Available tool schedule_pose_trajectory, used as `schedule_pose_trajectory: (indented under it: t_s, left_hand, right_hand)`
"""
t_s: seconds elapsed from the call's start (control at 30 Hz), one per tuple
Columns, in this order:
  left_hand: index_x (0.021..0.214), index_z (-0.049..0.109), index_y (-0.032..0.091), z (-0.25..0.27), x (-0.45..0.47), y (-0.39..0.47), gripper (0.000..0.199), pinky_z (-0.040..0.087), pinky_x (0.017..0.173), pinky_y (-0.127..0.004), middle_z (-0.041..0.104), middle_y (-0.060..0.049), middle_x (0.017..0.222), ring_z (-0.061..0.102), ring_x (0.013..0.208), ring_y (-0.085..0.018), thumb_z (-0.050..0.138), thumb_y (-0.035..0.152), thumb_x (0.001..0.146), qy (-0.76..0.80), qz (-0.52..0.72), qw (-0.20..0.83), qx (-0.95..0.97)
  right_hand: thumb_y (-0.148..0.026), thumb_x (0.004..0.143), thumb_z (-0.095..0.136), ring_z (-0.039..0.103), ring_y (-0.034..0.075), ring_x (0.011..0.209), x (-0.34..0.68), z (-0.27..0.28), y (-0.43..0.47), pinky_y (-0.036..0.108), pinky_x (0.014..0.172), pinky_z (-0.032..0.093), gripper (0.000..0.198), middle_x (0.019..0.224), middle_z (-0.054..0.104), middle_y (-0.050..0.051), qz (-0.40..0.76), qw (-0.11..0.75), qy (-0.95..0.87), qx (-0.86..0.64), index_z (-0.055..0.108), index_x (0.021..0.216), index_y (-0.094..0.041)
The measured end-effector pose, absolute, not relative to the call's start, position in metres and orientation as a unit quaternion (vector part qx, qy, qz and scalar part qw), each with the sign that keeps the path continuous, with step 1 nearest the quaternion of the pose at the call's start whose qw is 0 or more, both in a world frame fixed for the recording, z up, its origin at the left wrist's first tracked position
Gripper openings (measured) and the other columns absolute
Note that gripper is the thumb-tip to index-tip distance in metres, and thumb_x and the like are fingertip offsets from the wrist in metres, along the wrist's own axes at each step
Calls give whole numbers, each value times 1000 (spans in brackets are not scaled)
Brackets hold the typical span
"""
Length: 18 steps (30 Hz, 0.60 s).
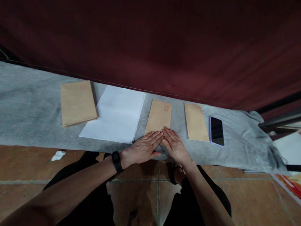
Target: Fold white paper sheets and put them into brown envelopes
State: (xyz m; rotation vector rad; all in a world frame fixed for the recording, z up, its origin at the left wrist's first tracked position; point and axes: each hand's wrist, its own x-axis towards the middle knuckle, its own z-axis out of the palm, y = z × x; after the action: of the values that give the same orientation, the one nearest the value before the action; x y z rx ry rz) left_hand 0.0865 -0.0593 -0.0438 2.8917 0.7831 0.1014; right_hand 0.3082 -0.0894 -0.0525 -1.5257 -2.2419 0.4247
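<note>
A brown paper envelope (159, 115) with a small red print at its upper right lies in front of me on the grey cloth. My left hand (146, 146) rests flat on its near end, fingers stretched and nothing held. My right hand (174, 145) lies beside it with fingers extended, its fingertips meeting those of the left over the envelope's near edge. Both hands hide that end of the envelope. To the right is another brown envelope (195, 122). On the left, white paper sheets (116, 113) with a crease across them lie next to a stack of brown envelopes (77, 103).
A phone (216, 131) lies right of the envelopes on the grey cloth (22, 105). Behind the narrow surface hangs a dark red curtain (157, 39). Below is a tiled floor (259, 200) with a crumpled white scrap (58, 155). Metal bars and papers stand at far right.
</note>
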Motion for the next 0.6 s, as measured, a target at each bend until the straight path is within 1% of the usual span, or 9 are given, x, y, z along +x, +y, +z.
schedule_pose_trajectory:
  t_s: [0.23, 0.4, 0.6]
  left_hand:
    - [157, 24, 9, -37, 81, -65, 74, 19, 126, -42, 24, -18, 165, 16, 155, -25, 33, 57, 102, 280, 33, 86, 956]
    - [157, 24, 8, -42, 74, -68, 74, 24, 125, -43, 27, -19, 164, 19, 154, -26, 34, 57, 102, 289, 59, 80, 952]
    - [157, 25, 9, -41, 65, -70, 71, 29, 123, -44, 29, -20, 162, 24, 153, -27, 35, 54, 102, 308, 75, 79, 945]
  right_hand:
    - [-42, 104, 43, 36, 25, 148, 306, -52, -98, 52, 124, 29, 57, 161, 36, 10, 141, 185, -812, -536, 33, 157, -24]
    - [-40, 102, 47, 33, 25, 150, 304, -51, -105, 53, 125, 29, 63, 162, 34, 11, 141, 173, -820, -528, 28, 159, -21]
    - [-37, 100, 52, 37, 25, 148, 302, -47, -110, 52, 124, 31, 64, 161, 37, 12, 146, 182, -821, -521, 30, 158, -21]
